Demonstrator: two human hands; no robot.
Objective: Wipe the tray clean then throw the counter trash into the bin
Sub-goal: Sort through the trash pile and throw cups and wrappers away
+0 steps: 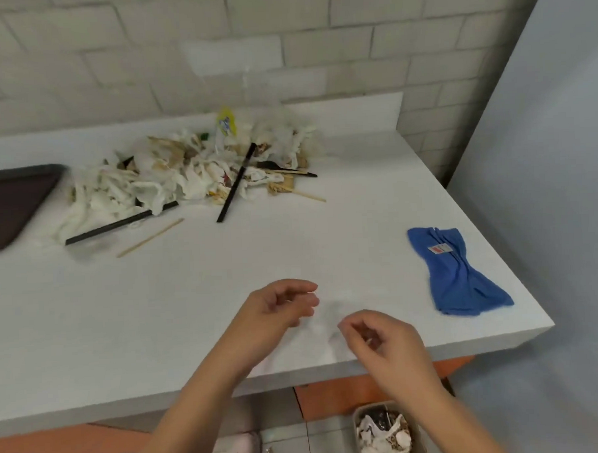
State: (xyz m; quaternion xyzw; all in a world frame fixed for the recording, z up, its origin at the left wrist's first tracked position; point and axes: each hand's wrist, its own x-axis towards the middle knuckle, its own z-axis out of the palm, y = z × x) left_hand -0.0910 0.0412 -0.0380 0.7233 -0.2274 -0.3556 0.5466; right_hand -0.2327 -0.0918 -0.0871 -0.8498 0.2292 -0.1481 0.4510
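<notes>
A heap of counter trash (192,176) lies at the back of the white counter (157,318): crumpled white napkins, black straws, wooden sticks and a yellow packet. The dark tray (12,204) sits at the left edge, partly cut off. A blue cloth (457,270) lies crumpled near the counter's right edge. The bin (388,431) stands on the floor below the front edge, with paper waste inside. My left hand (277,306) and my right hand (381,342) hover over the front of the counter, fingers loosely curled. A faint pale blur lies between them; what it is cannot be made out.
A tiled wall runs behind the counter and a plain grey wall stands to the right. Below the counter front there is an orange panel (349,395). A pale shoe (242,451) shows on the floor tiles next to the bin.
</notes>
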